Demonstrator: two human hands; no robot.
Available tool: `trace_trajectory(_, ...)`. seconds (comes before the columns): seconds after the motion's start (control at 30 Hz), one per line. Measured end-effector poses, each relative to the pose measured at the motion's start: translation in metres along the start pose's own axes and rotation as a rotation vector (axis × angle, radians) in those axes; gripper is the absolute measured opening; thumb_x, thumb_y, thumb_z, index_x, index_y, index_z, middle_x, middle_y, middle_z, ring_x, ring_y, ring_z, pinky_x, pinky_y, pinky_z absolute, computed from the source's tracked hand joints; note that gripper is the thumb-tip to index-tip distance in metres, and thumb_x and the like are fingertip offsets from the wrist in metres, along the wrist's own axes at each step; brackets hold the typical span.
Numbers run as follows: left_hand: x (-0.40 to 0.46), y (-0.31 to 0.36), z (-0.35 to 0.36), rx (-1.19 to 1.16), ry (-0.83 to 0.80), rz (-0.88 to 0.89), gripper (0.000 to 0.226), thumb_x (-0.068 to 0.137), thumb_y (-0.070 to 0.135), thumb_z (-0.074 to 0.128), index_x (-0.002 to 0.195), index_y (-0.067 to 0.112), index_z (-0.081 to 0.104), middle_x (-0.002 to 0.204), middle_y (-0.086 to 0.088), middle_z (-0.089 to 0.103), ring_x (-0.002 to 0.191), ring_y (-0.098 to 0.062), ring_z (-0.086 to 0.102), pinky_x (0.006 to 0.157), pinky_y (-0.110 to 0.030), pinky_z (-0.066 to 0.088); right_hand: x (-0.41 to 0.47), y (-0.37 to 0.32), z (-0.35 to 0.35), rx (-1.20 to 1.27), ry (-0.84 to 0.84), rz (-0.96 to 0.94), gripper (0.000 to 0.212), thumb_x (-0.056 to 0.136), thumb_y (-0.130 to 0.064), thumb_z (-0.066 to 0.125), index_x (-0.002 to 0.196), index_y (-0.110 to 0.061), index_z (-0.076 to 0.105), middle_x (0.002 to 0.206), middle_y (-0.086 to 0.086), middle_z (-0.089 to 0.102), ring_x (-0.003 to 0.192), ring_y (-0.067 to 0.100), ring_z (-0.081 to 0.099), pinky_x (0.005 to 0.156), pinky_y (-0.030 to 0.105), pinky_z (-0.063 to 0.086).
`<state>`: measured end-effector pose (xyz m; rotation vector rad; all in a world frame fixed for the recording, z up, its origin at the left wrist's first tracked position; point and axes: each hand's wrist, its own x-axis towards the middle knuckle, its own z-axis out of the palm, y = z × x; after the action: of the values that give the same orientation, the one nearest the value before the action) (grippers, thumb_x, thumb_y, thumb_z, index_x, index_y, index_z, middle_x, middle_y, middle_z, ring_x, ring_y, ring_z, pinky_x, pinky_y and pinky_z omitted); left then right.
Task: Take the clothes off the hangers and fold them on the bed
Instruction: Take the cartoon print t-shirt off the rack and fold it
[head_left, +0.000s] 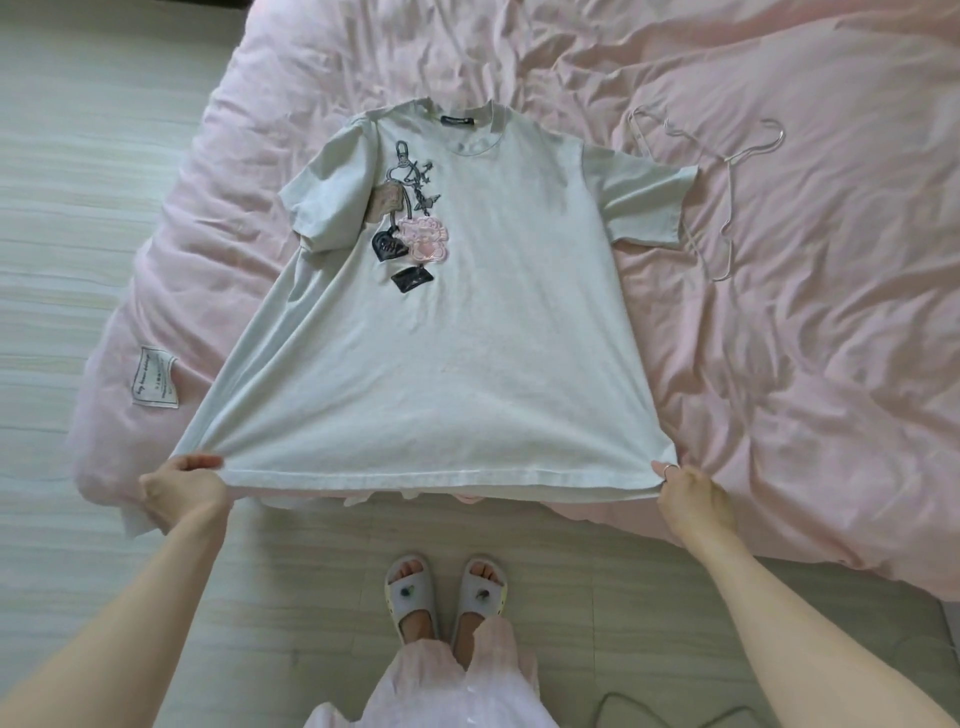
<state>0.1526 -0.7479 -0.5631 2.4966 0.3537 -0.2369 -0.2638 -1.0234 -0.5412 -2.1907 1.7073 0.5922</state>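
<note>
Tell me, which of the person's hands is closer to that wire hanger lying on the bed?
Right. The right hand grips the T-shirt's hem corner below the hanger; the left hand holds the opposite corner, across the shirt's full width.

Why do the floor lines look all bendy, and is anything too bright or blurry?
Head view: the wide lens bows the floor lines and stretches the arms at the edges. Light is soft and even, so the T-shirt and pink duvet show only faint wrinkle shadows. No glare. The thin wire hanger looks pale and slightly soft.
</note>
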Motion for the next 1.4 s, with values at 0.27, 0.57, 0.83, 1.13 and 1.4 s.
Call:
trace_trajectory(0.27, 0.002, -0.031, 0.025, 0.253, -0.168, 0.007, 0.031, 0.085, 0.003, 0.048, 0.106, 0.011, 0.071, 0.118, -0.021, 0.058, 0.112, -0.041, 0.051, 0.098, -0.044, 0.045, 0.004, -0.015, 0.027, -0.06, -0.183, 0.093, 0.039, 0.091, -0.006, 0.04, 0.124, -0.012, 0.059, 0.127, 0.013, 0.054, 0.118, 0.031, 0.051, 0.091, 0.036, 0.044)
trace_trajectory(0.57, 0.001, -0.003, 0.029, 0.15, -0.31, -0.07, 0.035, 0.085, 0.005, 0.047, 0.115, 0.009, 0.064, 0.133, -0.02, 0.047, 0.121, -0.039, 0.043, 0.105, -0.041, 0.038, 0.033, -0.123, -0.004, 0.14, -0.151, -0.183, 0.04, 0.096, -0.015, 0.034, 0.13, -0.009, 0.053, 0.135, 0.012, 0.052, 0.123, 0.03, 0.049, 0.099, 0.035, 0.041)
trace_trajectory(0.83, 0.06, 0.083, 0.047, -0.12, -0.465, -0.012, 0.03, 0.09, 0.01, 0.046, 0.118, 0.012, 0.056, 0.114, -0.009, 0.06, 0.104, -0.03, 0.055, 0.088, -0.036, 0.044, 0.076, -0.25, -0.05, 0.257, -0.189, -0.351, 0.039, 0.097, -0.021, 0.036, 0.133, -0.01, 0.047, 0.133, 0.01, 0.052, 0.12, 0.024, 0.05, 0.099, 0.031, 0.038)
trace_trajectory(1.13, 0.178, 0.21, 0.114, -0.262, -0.763, -0.079, 0.036, 0.092, 0.004, 0.039, 0.126, 0.003, 0.05, 0.094, -0.009, 0.06, 0.075, -0.018, 0.056, 0.063, -0.025, 0.047, 0.171, -0.421, -0.085, 0.391, -0.162, -0.342, 0.035, 0.097, -0.017, 0.039, 0.129, -0.007, 0.05, 0.132, 0.01, 0.053, 0.121, 0.026, 0.048, 0.095, 0.03, 0.036)
trace_trajectory(1.4, 0.196, 0.287, 0.165, -0.573, -1.084, -0.415, 0.031, 0.095, 0.035, 0.05, 0.107, 0.007, 0.056, 0.103, -0.008, 0.064, 0.088, -0.019, 0.062, 0.073, -0.028, 0.051, 0.217, -0.482, -0.09, 0.514, -0.133, -0.347, 0.042, 0.097, -0.023, 0.04, 0.139, -0.017, 0.042, 0.135, 0.008, 0.05, 0.123, 0.024, 0.046, 0.099, 0.033, 0.035)
